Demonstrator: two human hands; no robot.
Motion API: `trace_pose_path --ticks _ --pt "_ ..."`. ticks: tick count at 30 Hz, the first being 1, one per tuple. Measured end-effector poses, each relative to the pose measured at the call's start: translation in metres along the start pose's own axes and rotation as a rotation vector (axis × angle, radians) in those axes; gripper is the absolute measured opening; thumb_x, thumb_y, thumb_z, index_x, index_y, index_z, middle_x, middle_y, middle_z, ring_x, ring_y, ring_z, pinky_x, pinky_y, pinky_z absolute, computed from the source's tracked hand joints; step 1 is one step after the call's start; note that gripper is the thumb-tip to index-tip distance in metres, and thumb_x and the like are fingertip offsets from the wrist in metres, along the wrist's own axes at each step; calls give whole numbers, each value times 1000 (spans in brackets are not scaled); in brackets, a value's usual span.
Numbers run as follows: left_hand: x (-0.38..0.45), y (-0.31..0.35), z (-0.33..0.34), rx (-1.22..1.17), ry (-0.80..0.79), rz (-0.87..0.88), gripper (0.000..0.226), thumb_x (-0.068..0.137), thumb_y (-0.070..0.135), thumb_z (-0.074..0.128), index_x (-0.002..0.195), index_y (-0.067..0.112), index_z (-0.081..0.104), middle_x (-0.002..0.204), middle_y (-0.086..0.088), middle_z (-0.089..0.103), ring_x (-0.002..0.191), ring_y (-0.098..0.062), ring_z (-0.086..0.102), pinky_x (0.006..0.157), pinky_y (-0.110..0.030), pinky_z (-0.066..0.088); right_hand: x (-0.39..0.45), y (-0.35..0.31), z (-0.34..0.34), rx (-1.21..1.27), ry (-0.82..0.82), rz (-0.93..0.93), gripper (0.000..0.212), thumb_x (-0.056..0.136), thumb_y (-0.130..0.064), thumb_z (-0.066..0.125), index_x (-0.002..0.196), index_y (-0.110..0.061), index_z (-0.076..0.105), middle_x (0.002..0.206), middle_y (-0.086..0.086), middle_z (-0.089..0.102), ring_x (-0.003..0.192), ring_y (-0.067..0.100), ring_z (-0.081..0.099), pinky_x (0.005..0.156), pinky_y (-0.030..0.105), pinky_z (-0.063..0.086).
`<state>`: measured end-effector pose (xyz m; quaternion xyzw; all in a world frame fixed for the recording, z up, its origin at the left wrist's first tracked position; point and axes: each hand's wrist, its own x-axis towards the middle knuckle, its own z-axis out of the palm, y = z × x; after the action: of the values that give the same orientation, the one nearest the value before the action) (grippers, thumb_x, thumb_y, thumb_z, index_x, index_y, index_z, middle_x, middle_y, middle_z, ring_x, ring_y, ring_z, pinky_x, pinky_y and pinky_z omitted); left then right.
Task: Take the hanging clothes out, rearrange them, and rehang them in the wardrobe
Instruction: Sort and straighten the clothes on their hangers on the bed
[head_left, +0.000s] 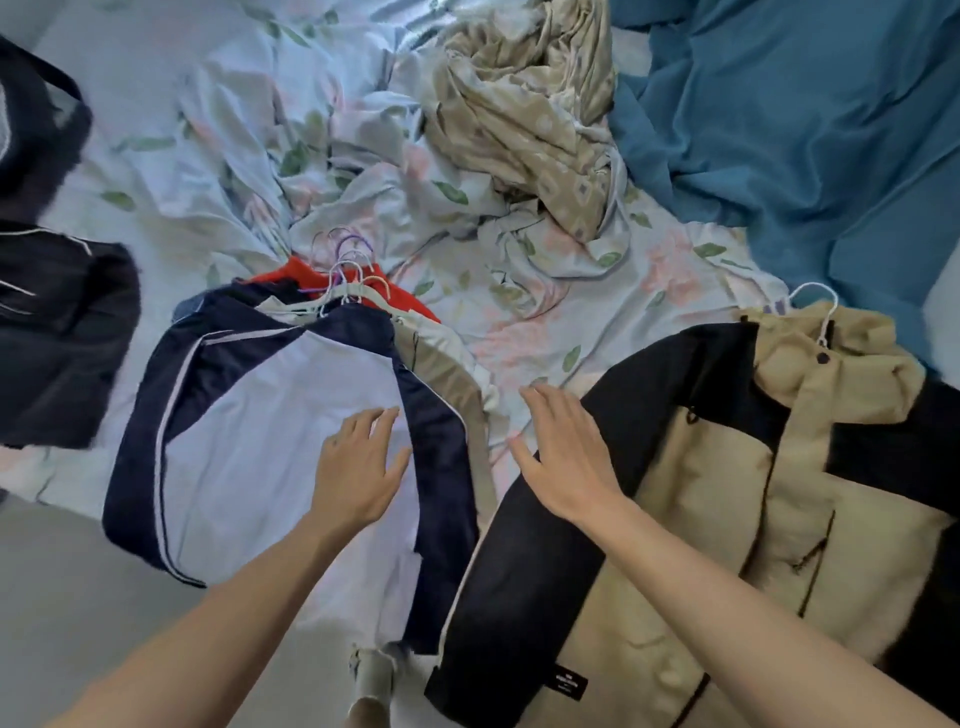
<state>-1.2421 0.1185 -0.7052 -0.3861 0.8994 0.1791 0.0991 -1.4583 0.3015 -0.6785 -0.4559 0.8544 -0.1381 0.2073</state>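
Your clothes are out of the wardrobe and lie on the bed (156, 93), so you may judge the removal step complete. The wardrobe itself is not in view. Rearranging appears to be in progress; rehanging is not yet done.

Position of the garments:
- A stack of garments (291, 415) lies at centre-left, with a white and navy jacket on top and a red item (415, 301) and a beige one showing beneath it. Their hangers (348, 270) are still fitted, and the hooks are bunched together at the far end of the stack.
- A beige and black jacket (701, 519) lies at the right, separate from the stack, on its own white hanger (821, 317).
- Dark garments (57, 332) lie at the left edge, well apart from the stack. You cannot tell whether they are on hangers.

State of your hands:
- Your left hand (358, 467) is released, fingers straight and spread, over the white panel of the top jacket. It grasps nothing.
- Your right hand (566, 457) is released, fingers extended, at the black sleeve of the beige and black jacket. It grasps nothing.

Containers: none is visible. The bed alone bears the load, along with a crumpled floral sheet (395, 171), a beige patterned cloth (524, 93) and a teal blanket (779, 130)

Remaining, by judgement: settle the order, gather the hangers by their hooks, then carry the garments back to the rail
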Motion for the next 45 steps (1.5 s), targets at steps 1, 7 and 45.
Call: trace_pose_path --ticks 1,7,45 --pt "3 -24 -1 6 -2 -7 54 106 47 45 153 19 48 151 -3 52 136 -29 49 100 -46 47 8 -17 13 4 -20 0 62 105 -47 48 159 -21 33 164 1 32 151 24 29 123 41 30" --pt "49 -150 -26 6 17 -36 60 102 44 58 153 15 45 154 -8 47 139 -33 44 102 -52 46 73 -100 82 62 -101 47 60 104 -45 53 156 -20 36 155 -1 40 145 24 35 114 41 41" --pt "-138 -192 -178 -244 193 113 63 101 68 43 65 17 34 57 1 45 57 -17 48 53 -36 32 -93 -249 6 359 117 171 58 91 -65 67 65 -24 35 58 -8 41 56 10 37 56 37 31"
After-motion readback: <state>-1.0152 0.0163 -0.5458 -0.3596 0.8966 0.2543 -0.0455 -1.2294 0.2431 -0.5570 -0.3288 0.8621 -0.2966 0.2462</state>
